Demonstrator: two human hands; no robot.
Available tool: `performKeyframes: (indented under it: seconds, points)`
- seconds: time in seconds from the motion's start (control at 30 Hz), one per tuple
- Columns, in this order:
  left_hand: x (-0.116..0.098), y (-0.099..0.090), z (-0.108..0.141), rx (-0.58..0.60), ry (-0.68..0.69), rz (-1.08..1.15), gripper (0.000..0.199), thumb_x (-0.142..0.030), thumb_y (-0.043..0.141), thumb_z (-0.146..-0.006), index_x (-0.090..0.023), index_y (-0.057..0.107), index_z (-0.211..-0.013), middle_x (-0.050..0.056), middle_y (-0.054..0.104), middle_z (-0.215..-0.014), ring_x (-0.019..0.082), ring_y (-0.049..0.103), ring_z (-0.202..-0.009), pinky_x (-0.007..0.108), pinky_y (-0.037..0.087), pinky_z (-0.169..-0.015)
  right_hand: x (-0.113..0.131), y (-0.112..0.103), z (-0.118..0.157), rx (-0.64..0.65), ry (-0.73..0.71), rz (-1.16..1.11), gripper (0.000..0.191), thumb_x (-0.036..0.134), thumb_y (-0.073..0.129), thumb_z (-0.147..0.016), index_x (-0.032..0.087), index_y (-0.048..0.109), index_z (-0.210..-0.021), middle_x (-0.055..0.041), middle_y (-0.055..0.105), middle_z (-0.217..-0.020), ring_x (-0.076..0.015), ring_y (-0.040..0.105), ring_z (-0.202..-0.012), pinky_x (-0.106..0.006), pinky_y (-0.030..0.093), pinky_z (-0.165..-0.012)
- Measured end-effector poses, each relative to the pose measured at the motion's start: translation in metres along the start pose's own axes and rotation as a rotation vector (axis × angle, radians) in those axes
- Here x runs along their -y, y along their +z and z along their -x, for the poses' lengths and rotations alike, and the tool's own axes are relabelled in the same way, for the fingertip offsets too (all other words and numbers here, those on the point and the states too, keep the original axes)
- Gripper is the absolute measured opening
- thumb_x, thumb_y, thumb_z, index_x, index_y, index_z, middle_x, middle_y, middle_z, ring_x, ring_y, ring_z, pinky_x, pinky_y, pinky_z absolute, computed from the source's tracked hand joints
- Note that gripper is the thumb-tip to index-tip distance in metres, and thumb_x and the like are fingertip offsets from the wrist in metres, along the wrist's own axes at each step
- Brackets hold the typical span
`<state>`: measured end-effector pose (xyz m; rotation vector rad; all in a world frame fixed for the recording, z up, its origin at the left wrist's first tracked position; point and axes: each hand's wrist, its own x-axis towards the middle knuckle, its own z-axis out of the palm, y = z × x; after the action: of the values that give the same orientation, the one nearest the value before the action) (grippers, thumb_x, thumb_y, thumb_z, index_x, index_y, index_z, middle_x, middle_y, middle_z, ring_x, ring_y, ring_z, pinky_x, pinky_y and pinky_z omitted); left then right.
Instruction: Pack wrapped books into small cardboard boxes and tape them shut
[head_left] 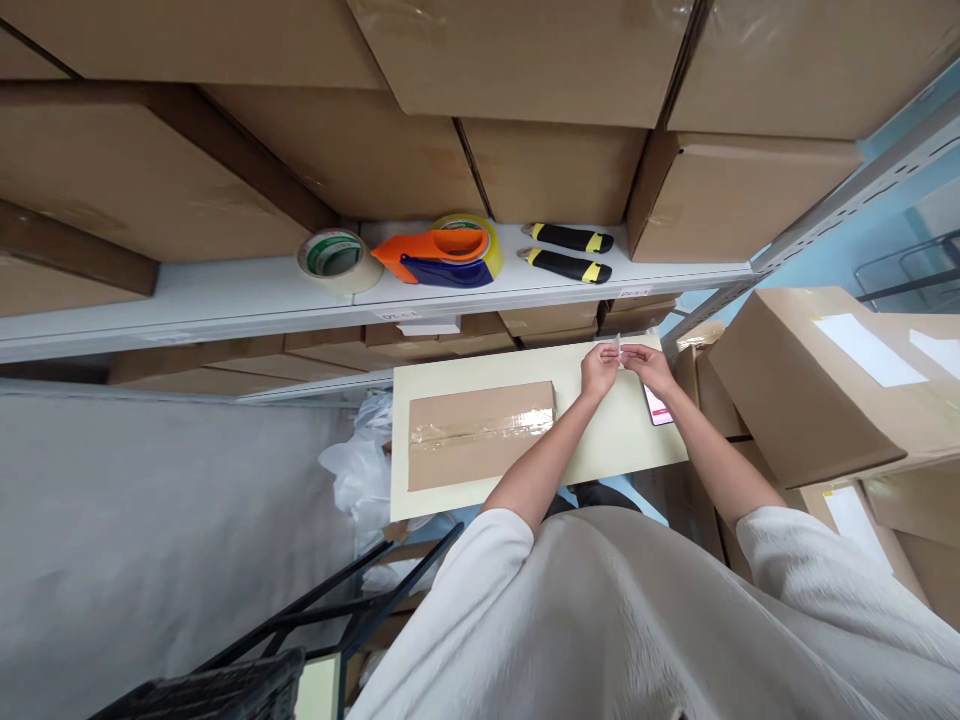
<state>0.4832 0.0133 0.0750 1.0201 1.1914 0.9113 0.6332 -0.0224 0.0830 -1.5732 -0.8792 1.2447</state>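
Note:
My left hand [598, 371] and my right hand [651, 367] meet over the far right part of a cream tabletop [600, 440]. The fingers of both are closed in a pinch on a small, thin, whitish clear piece [619, 346], too small to name for certain. Partly under my right forearm lies a phone [659, 408] with a lit pinkish screen. A flat cardboard box [480, 434] sealed with clear tape lies left of my hands on the same tabletop.
On the shelf [555, 290] ahead are a tape roll [339, 258], an orange and blue tape dispenser [442, 256] and two black-yellow utility knives [568, 252]. Cardboard boxes [555, 165] fill the shelves. More boxes [817, 380] are stacked at right. White plastic bags [360, 470] hang left.

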Motion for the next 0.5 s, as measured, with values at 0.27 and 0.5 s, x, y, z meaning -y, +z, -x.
performKeyframes:
  seconds: [0.27, 0.5]
  points:
    - [0.0073, -0.0007, -0.0058, 0.009, -0.029, 0.043, 0.024, 0.000, 0.076, -0.078, -0.019, 0.077, -0.091, 0.008, 0.084, -0.100, 0.021, 0.079, -0.096, 0.040, 0.063, -0.100, -0.0031, -0.0011, -0.0027, 0.013, -0.033, -0.003, 0.048, 0.038, 0.094, -0.063, 0.023, 0.080, -0.106, -0.0055, 0.081, -0.096, -0.0259, 0.078, -0.098, -0.048, 0.065, -0.101]
    - [0.0026, -0.0010, -0.0039, 0.008, -0.039, 0.052, 0.025, 0.002, 0.074, -0.077, -0.019, 0.075, -0.090, 0.007, 0.083, -0.099, 0.020, 0.079, -0.095, 0.040, 0.063, -0.101, -0.0052, 0.0018, -0.0033, -0.030, -0.064, -0.021, 0.048, 0.038, 0.096, -0.061, 0.023, 0.076, -0.101, -0.0052, 0.079, -0.092, -0.0257, 0.078, -0.096, -0.050, 0.066, -0.100]
